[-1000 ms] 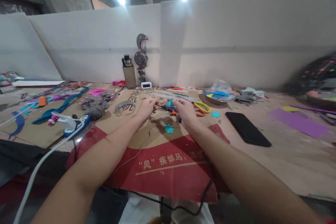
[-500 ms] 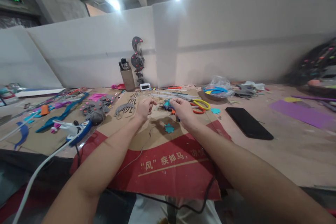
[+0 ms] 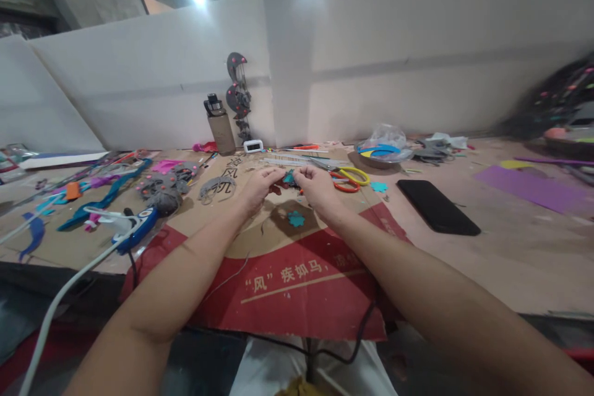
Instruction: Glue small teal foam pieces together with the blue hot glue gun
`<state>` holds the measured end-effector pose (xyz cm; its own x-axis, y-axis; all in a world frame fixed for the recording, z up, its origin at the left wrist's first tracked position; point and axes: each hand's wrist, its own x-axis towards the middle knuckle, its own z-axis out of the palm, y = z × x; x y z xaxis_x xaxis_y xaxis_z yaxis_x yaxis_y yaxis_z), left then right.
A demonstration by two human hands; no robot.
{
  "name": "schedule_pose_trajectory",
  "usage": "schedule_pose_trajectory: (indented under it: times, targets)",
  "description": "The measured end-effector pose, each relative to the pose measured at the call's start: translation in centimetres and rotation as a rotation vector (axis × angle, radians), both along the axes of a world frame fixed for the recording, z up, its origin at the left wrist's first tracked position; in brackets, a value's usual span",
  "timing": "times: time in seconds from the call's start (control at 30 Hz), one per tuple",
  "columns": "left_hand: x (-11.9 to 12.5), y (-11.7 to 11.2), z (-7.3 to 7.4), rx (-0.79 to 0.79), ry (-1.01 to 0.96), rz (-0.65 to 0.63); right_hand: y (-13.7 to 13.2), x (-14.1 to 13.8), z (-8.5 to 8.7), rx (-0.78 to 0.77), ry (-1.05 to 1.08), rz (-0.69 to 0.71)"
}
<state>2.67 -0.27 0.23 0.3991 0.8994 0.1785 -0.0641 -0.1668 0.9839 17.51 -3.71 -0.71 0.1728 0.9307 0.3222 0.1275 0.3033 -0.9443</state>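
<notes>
My right hand (image 3: 317,188) pinches a small teal piece (image 3: 289,177) with dark parts, held above the cardboard sheet (image 3: 301,306). From the other side, the closed fingers of my left hand (image 3: 262,190) meet its left edge. The fingertips cover much of this piece, so its full shape is hidden. Below the hands lies a teal flower-shaped cutout (image 3: 296,218) on the cardboard. A thin grey thread (image 3: 236,273) trails over the red part of the sheet. Scissors (image 3: 353,178) with yellow and red handles rest just beyond my right hand.
To the right lie a black phone (image 3: 437,207), a second teal cutout (image 3: 379,187) and a purple sheet (image 3: 529,187). A blue glue gun (image 3: 139,229) with a white cord is at left, near grey yarn (image 3: 166,199). A bottle (image 3: 219,127) stands at the back.
My left hand has moved right, from apart to meeting the teal piece at my right hand's fingers. The whole view has shifted slightly.
</notes>
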Motion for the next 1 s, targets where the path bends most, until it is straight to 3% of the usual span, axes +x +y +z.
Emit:
schedule_pose_trajectory:
  times: [0.53, 0.73, 1.0]
  targets:
    - [0.50, -0.31, 0.08, 0.110, 0.040, 0.120, -0.37, -0.05, 0.53, 0.086, -0.150, -0.047]
    - [0.27, -0.16, 0.36, 0.089, -0.010, 0.174, -0.43, -0.18, 0.60, 0.122, -0.168, 0.015]
    - [0.39, -0.29, 0.32, 0.105, 0.033, 0.129, -0.28, -0.05, 0.35, 0.082, -0.162, -0.011]
